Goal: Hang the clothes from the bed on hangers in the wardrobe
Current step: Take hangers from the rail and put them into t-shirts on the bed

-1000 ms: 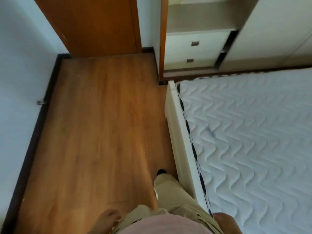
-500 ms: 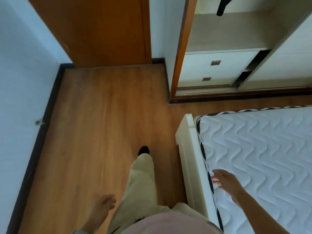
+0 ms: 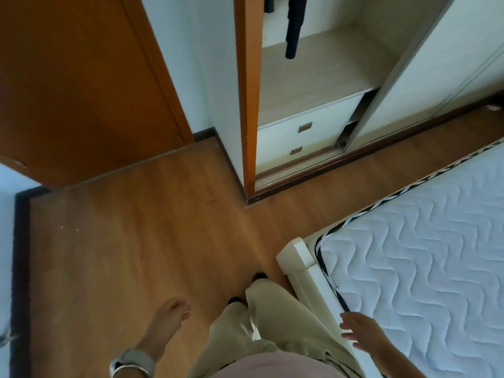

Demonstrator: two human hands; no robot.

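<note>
Standing at the bed's foot corner, head view, one person, seen from above

- Left hand (image 3: 169, 315): one, fingers straight and relaxed, grasping nothing, hanging over the wooden floor (image 3: 122, 255); a pale watch (image 3: 132, 362) on the wrist
- Right hand (image 3: 360, 334): one, fingers spread, released, grasping nothing, held above the edge where the white bed frame (image 3: 297, 255) meets the quilted mattress (image 3: 422, 268); whether it touches either cannot be told
- Wardrobe (image 3: 313, 77): one open bay, well apart from both hands, across the floor ahead
- Dark garments: two, hanging inside the bay, a long one (image 3: 293, 25) and a shorter one (image 3: 269, 4) at its left; tops and hangers cut off by the upper edge
- Drawers: two, white, stacked, upper (image 3: 305, 129) and lower (image 3: 297, 151), under the bay's shelf
- Sliding door (image 3: 436, 77): one, pale, at the right of the bay
- Room door (image 3: 81, 91): one, orange-brown, at the left
- Beige trousers (image 3: 272, 317): both legs; dark shoe tips (image 3: 260, 276) only partly seen
- Mattress runs out of view at the right; its far part is unseen
</note>
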